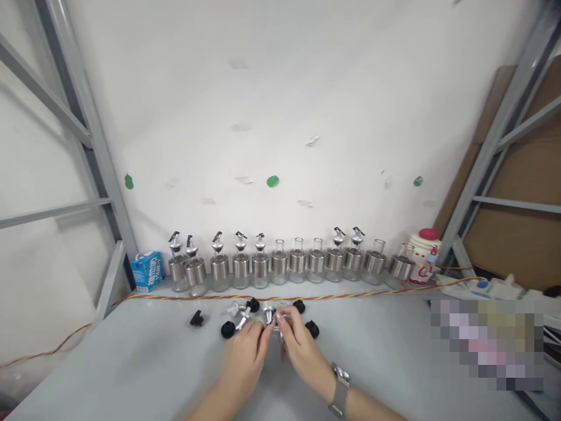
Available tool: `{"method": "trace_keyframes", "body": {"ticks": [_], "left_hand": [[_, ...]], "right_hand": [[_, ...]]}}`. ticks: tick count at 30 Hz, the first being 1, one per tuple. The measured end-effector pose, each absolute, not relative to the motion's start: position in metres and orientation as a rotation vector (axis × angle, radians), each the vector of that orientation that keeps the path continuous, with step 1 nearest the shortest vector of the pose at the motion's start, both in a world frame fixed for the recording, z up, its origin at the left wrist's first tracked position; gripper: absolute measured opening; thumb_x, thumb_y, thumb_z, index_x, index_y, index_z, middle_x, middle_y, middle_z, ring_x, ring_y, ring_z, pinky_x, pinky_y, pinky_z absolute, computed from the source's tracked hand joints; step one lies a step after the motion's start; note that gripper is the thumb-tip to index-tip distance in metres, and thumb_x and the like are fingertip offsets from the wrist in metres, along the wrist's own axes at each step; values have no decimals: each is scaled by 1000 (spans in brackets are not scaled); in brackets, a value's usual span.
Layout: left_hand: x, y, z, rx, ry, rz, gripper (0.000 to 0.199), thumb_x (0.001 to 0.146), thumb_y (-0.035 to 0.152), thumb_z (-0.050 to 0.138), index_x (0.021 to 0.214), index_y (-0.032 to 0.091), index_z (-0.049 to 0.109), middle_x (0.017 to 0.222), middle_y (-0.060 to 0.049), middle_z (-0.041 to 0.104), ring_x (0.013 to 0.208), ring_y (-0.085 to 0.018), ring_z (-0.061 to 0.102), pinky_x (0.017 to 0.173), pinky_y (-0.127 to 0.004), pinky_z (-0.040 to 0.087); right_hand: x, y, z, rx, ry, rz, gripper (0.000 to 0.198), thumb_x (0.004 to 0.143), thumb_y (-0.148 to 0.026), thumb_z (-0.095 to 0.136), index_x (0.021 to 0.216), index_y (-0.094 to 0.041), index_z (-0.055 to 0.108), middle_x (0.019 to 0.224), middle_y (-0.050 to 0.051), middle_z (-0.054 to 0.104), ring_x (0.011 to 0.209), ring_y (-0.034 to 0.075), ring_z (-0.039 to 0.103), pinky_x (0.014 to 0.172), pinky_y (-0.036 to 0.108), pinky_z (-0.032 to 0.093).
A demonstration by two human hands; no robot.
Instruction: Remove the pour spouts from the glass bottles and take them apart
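Observation:
My left hand (246,352) and my right hand (301,346) meet over the table with their fingers pinched together. Between the fingertips is a silver pourer spout (268,316), partly hidden by the fingers. Around the hands lie loose pourer parts: silver spout pieces (243,317) and black stoppers, one left of my left hand (228,330), one beyond the fingers (299,306) and one beside my right hand (312,329). Farther left, by itself, rests a small black piece (197,318).
Several glass bottles with steel sleeves (241,266) line the wall, some topped with pourers, others with bare necks. A blue carton (148,271) stands at the left end, a white-and-red container (425,255) at the right. A twisted cable (284,299) crosses the grey table (131,362).

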State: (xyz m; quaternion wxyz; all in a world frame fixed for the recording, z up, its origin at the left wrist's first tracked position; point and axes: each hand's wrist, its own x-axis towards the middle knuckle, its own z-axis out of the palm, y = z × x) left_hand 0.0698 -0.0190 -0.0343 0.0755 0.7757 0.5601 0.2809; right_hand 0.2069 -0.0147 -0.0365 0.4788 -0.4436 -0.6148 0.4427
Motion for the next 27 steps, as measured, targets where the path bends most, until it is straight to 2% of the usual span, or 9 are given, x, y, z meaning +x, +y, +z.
{"method": "trace_keyframes", "body": {"ticks": [3,5,7,9,11,16,21,27], "left_hand": [[68,-14,-41,2344,1702,880,37,89,36,23,69,20,49,69,-2,58,64,-15,55,59,-24,39],[65,-11,-43,2363,1713,913,35,90,33,24,72,20,50,71,-2,58,65,-15,56,60,-24,40],[63,-8,-44,2396,1719,930,32,90,30,24,74,20,51,74,-2,58,66,-15,57,60,-23,41],[61,-6,-45,2458,1743,920,31,90,29,25,74,20,51,74,-1,58,65,-14,57,58,-23,41],[60,-5,-44,2549,1773,896,32,90,29,25,73,20,51,73,-1,58,64,-15,57,56,-23,40],[62,-11,-38,2706,1768,820,31,90,31,26,73,21,50,71,0,58,64,-16,58,55,-25,40],[64,-18,-31,2691,1801,755,28,88,34,28,76,21,50,73,-1,57,62,-16,58,54,-26,39],[65,-18,-32,2759,1799,683,26,87,33,30,79,20,51,75,-3,59,64,-18,58,56,-27,39]], "right_hand": [[209,-11,-36,-1038,-1518,1155,26,87,-44,31,96,-22,41,68,-4,48,47,9,45,46,21,41],[212,-7,-34,-967,-1572,1254,25,86,-41,34,97,-21,43,71,-2,48,54,10,49,51,22,43],[217,-4,-32,-891,-1650,1380,23,82,-34,43,100,-20,44,75,-1,48,62,11,51,55,23,44],[221,-2,-32,-861,-1751,1433,32,74,-24,52,105,-20,43,78,-2,48,63,11,49,56,22,42],[224,-1,-32,-905,-1876,1339,39,67,-16,55,104,-19,44,74,-4,47,61,9,46,55,20,38],[221,-4,-29,-1125,-2062,912,9,70,-16,50,79,-18,50,62,-5,46,57,9,42,52,18,31],[218,-10,-26,-1212,-2132,635,17,68,-15,50,84,-19,51,75,0,58,65,12,51,59,19,35],[215,-16,-26,-1334,-2221,453,15,69,-19,49,84,-19,45,76,3,62,67,16,57,55,20,34]]}}
